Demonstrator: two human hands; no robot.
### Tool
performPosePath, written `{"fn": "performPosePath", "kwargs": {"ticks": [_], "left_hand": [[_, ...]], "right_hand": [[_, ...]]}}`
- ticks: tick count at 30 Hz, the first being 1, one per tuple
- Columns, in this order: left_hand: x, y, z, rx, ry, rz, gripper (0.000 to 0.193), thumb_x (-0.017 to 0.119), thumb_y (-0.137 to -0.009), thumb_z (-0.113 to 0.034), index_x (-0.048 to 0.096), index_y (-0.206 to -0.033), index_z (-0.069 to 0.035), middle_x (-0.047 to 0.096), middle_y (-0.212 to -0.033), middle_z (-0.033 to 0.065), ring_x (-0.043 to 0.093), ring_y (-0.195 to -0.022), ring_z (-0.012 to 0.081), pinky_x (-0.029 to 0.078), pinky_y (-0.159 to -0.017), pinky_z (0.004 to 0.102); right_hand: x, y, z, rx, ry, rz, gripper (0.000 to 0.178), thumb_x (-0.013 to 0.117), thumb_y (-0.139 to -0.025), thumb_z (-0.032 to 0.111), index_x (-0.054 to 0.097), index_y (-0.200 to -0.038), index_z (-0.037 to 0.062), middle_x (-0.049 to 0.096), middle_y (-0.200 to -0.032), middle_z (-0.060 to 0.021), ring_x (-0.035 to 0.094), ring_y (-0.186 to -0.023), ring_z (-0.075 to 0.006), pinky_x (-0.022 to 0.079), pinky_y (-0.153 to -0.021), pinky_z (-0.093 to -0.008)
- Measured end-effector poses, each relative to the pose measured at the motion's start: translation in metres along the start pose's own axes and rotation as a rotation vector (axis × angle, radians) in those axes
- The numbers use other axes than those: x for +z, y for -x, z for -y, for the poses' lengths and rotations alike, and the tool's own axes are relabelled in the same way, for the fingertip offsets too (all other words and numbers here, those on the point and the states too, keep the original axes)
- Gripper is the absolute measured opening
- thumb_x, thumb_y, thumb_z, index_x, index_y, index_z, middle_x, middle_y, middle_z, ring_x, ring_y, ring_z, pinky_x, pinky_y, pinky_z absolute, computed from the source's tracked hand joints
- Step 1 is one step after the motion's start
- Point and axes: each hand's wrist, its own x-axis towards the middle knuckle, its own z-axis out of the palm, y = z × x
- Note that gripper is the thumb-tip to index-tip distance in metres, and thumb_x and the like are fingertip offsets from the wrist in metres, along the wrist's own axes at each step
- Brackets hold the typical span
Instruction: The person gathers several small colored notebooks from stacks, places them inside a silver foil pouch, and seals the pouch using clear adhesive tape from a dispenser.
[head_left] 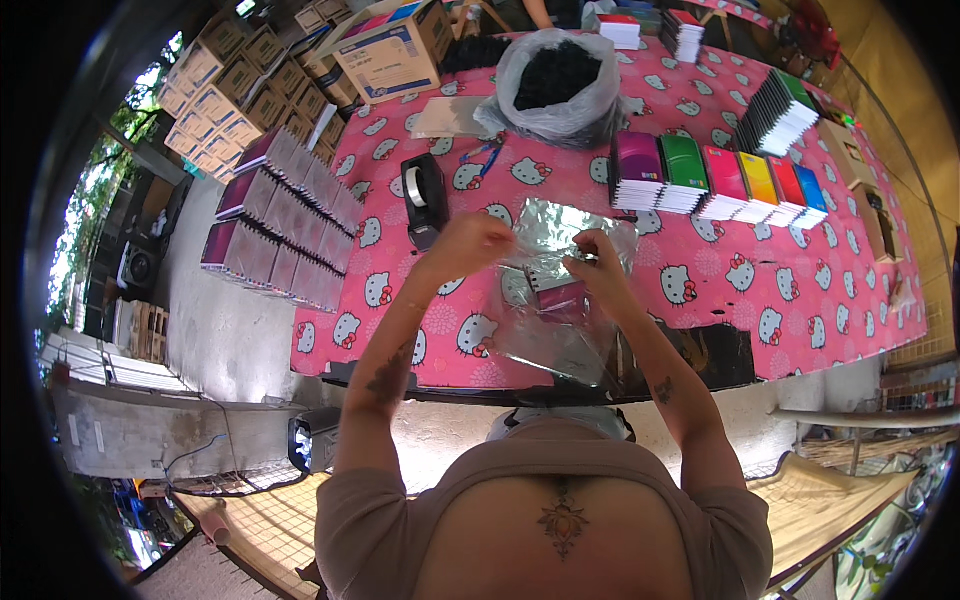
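A purple-covered spiral notebook (562, 301) lies in front of me, partly under clear plastic wrap (556, 345). A shiny stretch of clear film (572, 222) spreads just beyond it and catches the light. My right hand (600, 268) is pinched on the edge of this film above the notebook. To the left of the notebook, my left hand (474, 246) is raised with its fingertips pressed together. They are slightly blurred, and what they hold, if anything, is too small to make out. A black tape dispenser (427, 200) with a pale roll stands beyond my left hand.
Stacked wrapped notebooks (285, 225) rise along the left edge. Rows of colourful notebooks (683, 172) stand at the right. A plastic bag (556, 90) of black material, blue-handled scissors (490, 160) and a cardboard box (392, 58) sit farther back on the pink patterned tablecloth (738, 270).
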Motion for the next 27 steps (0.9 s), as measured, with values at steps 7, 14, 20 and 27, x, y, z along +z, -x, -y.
{"fn": "performPosePath", "kwargs": {"ticks": [7,14,20,27], "left_hand": [[0.035,-0.091,-0.033,0.210,-0.578,0.584,0.035,0.081,-0.076,-0.039,0.066,-0.078,-0.008,0.067,-0.075,0.0047,0.065,-0.074,0.0248,0.047,-0.071,0.0341],[0.072,-0.049,0.126,-0.351,0.670,0.685,0.044,0.072,-0.089,-0.050,0.060,-0.090,-0.008,0.055,-0.083,-0.0065,0.050,-0.077,0.0079,0.039,-0.070,0.0220],[0.102,-0.017,-0.013,0.127,-0.568,-0.118,0.066,0.070,-0.084,-0.058,0.062,-0.111,0.001,0.062,-0.110,0.0083,0.058,-0.103,0.0189,0.044,-0.091,0.0329],[0.076,-0.008,-0.038,-0.198,-0.586,0.121,0.087,0.082,-0.069,-0.054,0.049,-0.123,0.005,0.061,-0.115,0.0229,0.058,-0.116,0.0367,0.046,-0.098,0.0458]], "right_hand": [[-0.005,0.001,0.003,0.001,-0.013,0.020,0.041,0.071,-0.084,0.000,0.052,-0.120,0.0056,0.052,-0.114,-0.0073,0.056,-0.103,-0.0141,0.051,-0.081,-0.0279],[0.011,-0.001,-0.005,-0.068,-0.013,0.006,0.043,0.074,-0.085,0.008,0.052,-0.122,0.0054,0.054,-0.113,-0.0083,0.054,-0.107,-0.0178,0.048,-0.092,-0.0331],[-0.003,0.005,-0.013,-0.075,-0.085,-0.122,0.041,0.071,-0.089,0.014,0.053,-0.124,0.0063,0.054,-0.113,-0.0069,0.053,-0.107,-0.0179,0.047,-0.092,-0.0324],[-0.006,0.092,-0.077,-0.346,1.174,0.192,0.050,0.070,-0.089,0.037,0.057,-0.128,0.0075,0.056,-0.122,-0.0145,0.057,-0.114,-0.0267,0.047,-0.093,-0.0401]]}}
